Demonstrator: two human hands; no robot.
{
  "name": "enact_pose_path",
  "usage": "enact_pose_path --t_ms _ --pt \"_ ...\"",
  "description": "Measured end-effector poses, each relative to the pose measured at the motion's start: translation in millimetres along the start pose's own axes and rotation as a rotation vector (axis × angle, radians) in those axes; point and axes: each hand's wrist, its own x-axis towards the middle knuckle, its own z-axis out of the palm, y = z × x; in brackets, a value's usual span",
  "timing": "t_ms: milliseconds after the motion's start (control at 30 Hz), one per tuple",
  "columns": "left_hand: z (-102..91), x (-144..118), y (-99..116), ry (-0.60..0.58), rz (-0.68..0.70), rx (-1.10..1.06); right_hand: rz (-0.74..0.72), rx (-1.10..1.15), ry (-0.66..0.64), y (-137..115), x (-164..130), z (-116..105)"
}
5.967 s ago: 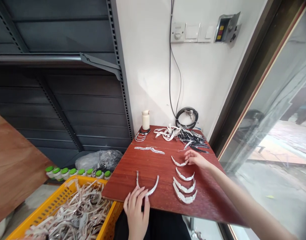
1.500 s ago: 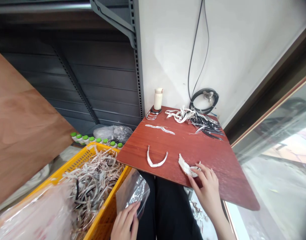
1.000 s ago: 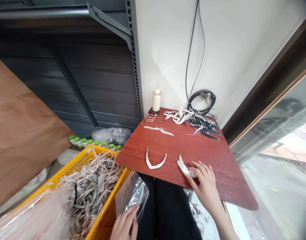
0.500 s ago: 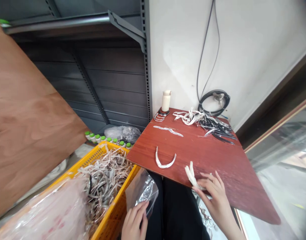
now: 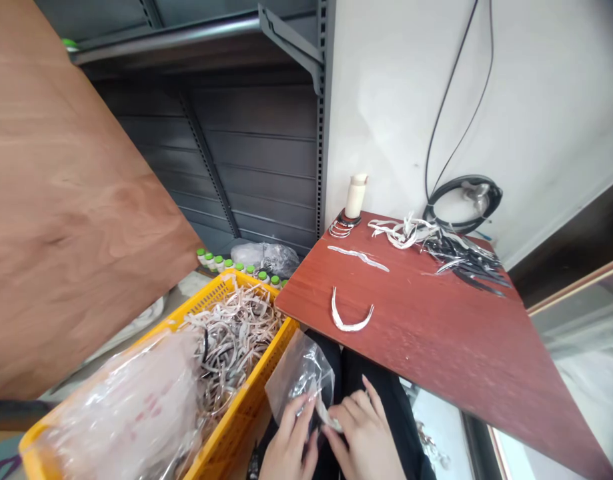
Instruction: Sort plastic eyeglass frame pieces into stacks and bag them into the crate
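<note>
Low over the lap, my left hand (image 5: 290, 440) is closed on a clear plastic bag (image 5: 292, 375) that hangs between the basket and the table. My right hand (image 5: 365, 433) pinches a white curved strip (image 5: 328, 417) beside the bag. The strip's far end lies against the bag's edge by my left fingers; whether it is inside cannot be made out. On the table (image 5: 436, 340) just beyond, a white U-shaped strip (image 5: 347, 325) lies near the front edge, and a flatter, wavy white strip (image 5: 359, 256) lies farther back.
A yellow basket (image 5: 246, 412) at the left holds many loose strips (image 5: 236, 340) and a large plastic bag (image 5: 131, 407). At the table's back are a cream cylinder (image 5: 356, 197), a heap of white and black strips (image 5: 461, 253) and a black cable coil (image 5: 493, 200). Green-capped bottles (image 5: 229, 264) line the shelf base.
My right hand has moved left and down from the table's front edge to the plastic bag, carrying the white strip. My hands are now close together. The view has shifted slightly left.
</note>
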Motion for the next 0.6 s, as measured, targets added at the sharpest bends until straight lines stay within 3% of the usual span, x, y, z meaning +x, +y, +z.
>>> enact_pose_path --t_ms 200,367,500,600 --pt "10.9 -7 -7 -0.111 -0.003 0.076 0.047 0.057 0.089 -14 6 33" --pt "9.5 -3 -9 -0.084 -0.011 0.053 0.096 0.169 0.059 -1 5 22" --pt "0.8 3 -5 -0.073 -0.019 0.006 0.392 0.327 0.104 12 2 4" --pt "-2.5 6 -3 -0.07 -0.015 0.003 0.57 0.575 -0.052 13 3 3"
